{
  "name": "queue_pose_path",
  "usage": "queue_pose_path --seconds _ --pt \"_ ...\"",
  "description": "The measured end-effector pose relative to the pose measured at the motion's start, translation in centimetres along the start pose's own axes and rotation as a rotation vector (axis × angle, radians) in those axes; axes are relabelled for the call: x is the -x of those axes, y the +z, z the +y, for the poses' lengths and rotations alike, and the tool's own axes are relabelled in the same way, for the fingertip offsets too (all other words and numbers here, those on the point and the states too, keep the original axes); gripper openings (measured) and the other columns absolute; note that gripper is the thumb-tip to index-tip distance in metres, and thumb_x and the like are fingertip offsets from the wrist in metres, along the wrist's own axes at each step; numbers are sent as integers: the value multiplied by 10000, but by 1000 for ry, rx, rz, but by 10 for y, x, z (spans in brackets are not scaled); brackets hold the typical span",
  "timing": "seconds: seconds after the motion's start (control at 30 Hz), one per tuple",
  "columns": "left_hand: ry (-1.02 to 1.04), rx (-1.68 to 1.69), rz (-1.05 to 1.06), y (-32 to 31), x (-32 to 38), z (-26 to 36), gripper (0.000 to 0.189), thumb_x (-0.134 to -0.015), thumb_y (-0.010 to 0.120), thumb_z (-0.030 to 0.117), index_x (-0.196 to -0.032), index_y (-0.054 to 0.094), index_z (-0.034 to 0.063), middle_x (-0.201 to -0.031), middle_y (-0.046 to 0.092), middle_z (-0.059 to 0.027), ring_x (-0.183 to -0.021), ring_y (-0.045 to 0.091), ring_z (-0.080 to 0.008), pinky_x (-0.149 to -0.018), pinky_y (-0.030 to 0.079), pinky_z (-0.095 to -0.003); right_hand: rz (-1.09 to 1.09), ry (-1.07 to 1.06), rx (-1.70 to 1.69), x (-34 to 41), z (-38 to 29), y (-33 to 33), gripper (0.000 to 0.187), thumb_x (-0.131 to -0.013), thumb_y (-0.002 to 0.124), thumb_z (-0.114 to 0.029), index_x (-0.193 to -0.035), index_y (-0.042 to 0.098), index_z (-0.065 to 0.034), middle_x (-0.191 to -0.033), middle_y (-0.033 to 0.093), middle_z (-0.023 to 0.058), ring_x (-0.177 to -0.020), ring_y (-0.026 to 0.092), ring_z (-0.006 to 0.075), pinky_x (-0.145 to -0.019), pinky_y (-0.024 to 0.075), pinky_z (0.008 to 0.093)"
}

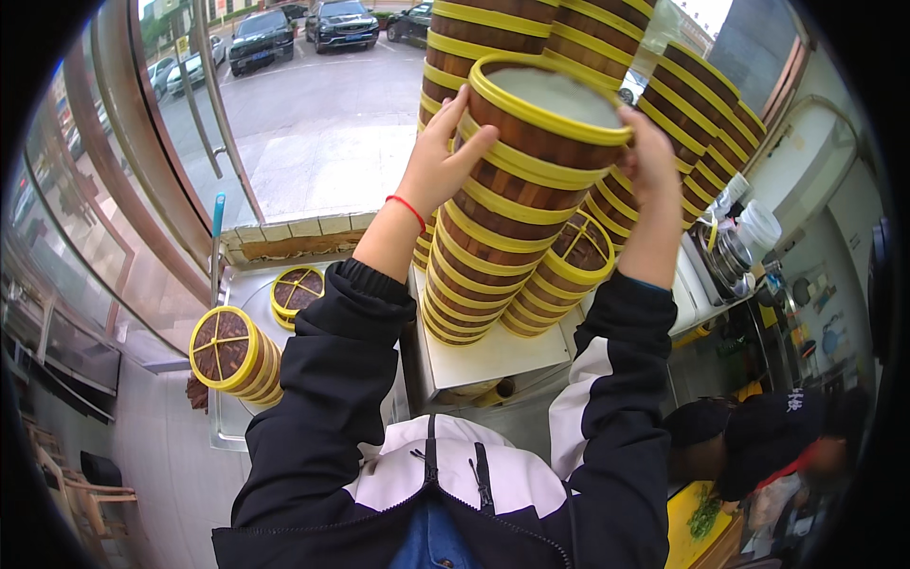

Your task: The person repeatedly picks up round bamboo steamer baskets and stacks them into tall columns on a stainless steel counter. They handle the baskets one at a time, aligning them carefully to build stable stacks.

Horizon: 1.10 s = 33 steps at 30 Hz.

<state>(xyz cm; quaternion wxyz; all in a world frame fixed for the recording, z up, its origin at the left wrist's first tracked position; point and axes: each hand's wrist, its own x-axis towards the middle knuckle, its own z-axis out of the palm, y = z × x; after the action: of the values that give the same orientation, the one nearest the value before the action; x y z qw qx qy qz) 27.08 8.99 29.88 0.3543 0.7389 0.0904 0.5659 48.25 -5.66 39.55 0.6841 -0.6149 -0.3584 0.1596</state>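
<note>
Both my hands are at the top round steamer basket [540, 153] of a tall stack, brown with yellow bands. My left hand [444, 153] presses its left side, thumb and fingers apart; a red string circles that wrist. Against its right rim lies my right hand [650, 153], slightly blurred, its fingertips partly hidden. A pale whitish surface shows inside the top basket. Just right of this stack stands a shorter one [554, 284], with yellow cross bars on its top. Taller stacks [490, 28] of the same baskets rise behind, and more [697, 114] stand at the right.
The stacks stand on a white counter [469, 370]. At the left, a metal sink unit [227, 430] bears smaller basket stacks [224, 348]. A window faces parked cars. Metal bowls [725, 263] lie at the right. Another person [775, 441] works at a yellow board [686, 540] with chopped greens.
</note>
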Motion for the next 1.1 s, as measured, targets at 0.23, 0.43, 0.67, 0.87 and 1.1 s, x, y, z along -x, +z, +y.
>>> queue_pose_path --seconds 0.23,0.43,0.67,0.87,1.1 --pt "-87 -10 19 4 15 -11 658 -1024 562 305 -1543 306 -11 -1566 366 -202 -1458 341 -275 -1180 263 -358 -8 72 -45 0 28 6 461 -930 618 -526 -1004 629 -71 -738 467 -22 -479 388 84 -445 317 245" --pt "-55 -180 137 -54 141 -49 569 -951 618 131 -1459 428 -41 -1478 479 -194 -1377 445 -301 -1152 316 -382 173 -330 -65 49 116 -46 441 -1004 580 -348 -1296 606 -19 -1249 656 68 -560 540 88 -542 444 212" --pt "-888 -706 -153 -129 427 -68 402 -904 694 234 -1204 615 -21 -1181 645 -189 -1148 585 -339 -1023 423 -441 455 133 1044 79 251 -233 446 -846 723 -355 -1200 705 -85 -1158 712 143 -1091 650 306 -948 484 403" --pt "-1130 -1081 -900 -118 510 -69 718 -850 651 553 -1333 589 26 -1395 561 -194 -1357 465 -336 -1196 129 -605 240 364 1156 50 293 -260 475 -858 630 -514 -1194 733 -193 -1151 722 140 -1147 646 289 -1178 125 539" --pt "-1241 -1067 -1008 -118 539 -81 413 -869 657 384 -1168 664 100 -1131 707 -140 -1104 655 -330 -1163 209 -639 112 162 1171 33 307 -265 389 -914 613 -388 -1138 737 -95 -1009 738 171 -949 702 342 -865 531 398"
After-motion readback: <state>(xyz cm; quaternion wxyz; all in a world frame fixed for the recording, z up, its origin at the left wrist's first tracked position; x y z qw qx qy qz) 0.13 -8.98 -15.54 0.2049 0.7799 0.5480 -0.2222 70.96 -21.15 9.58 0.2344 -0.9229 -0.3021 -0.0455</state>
